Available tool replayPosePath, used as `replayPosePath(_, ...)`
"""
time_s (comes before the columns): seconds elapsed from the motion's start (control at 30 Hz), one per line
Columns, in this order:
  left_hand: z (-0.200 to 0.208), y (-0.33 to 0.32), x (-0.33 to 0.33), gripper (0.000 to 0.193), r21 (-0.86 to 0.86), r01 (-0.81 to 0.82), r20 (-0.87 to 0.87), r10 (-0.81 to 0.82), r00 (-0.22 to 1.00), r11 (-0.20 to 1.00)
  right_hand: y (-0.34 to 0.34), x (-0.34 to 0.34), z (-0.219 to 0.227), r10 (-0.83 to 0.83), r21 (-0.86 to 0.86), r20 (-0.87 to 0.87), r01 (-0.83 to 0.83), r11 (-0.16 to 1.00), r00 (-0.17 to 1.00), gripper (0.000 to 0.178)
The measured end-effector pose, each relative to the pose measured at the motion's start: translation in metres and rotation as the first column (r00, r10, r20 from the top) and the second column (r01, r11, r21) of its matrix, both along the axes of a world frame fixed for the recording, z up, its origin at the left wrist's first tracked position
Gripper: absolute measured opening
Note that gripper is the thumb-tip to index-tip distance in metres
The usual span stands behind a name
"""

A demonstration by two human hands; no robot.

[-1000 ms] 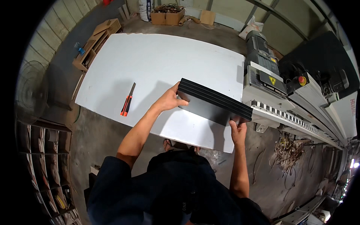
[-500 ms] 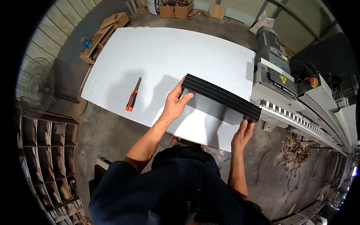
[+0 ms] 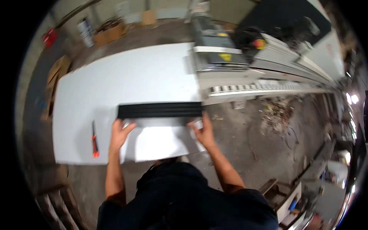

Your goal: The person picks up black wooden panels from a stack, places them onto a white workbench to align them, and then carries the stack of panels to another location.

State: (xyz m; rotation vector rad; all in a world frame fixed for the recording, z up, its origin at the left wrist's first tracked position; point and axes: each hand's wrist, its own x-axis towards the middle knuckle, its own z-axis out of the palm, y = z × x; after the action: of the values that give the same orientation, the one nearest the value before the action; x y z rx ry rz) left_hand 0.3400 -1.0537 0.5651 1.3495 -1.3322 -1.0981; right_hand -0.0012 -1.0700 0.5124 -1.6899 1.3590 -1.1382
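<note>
Both hands hold a stack of dark panels [image 3: 159, 110] above the white-topped table [image 3: 126, 76]. Its long black edges look like parallel ridges, and a grey face shows below them. My left hand [image 3: 120, 134] grips the left end, thumb toward the near side. At the right end, my right hand [image 3: 204, 132] is closed round the corner. Motion smears the picture, so the fingers beneath the stack are not seen. A utility knife [image 3: 94, 142] with a red and black handle lies on the tabletop, left of my left hand.
A machine with a grey motor [image 3: 209, 32] and a toothed rail [image 3: 253, 88] borders the table's right side. Scraps [image 3: 276, 115] lie on the floor beyond. A cardboard box [image 3: 111, 34] stands at the back, wooden shelving [image 3: 61, 207] at lower left.
The view has turned to the right, so table and knife sit further left. The stack has gone from slanted to nearly level across the view, still held in both hands.
</note>
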Motion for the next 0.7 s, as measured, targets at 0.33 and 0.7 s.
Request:
replayPosePath(0.33,-0.018,-0.015,0.022,0.04,0.061,0.015,-0.042,-0.012,0.999,0.998,-0.011,-0.011,0.013,0.119,-0.093,-0.014,-0.12,0.989,0.993,0.065)
replayPosePath(0.7,-0.025,-0.011,0.03,0.031,0.116,0.053,-0.117,-0.039,0.992,0.992,0.012,-0.007,0.017,0.125,-0.09,-0.02,-0.127,0.988,0.992,0.068)
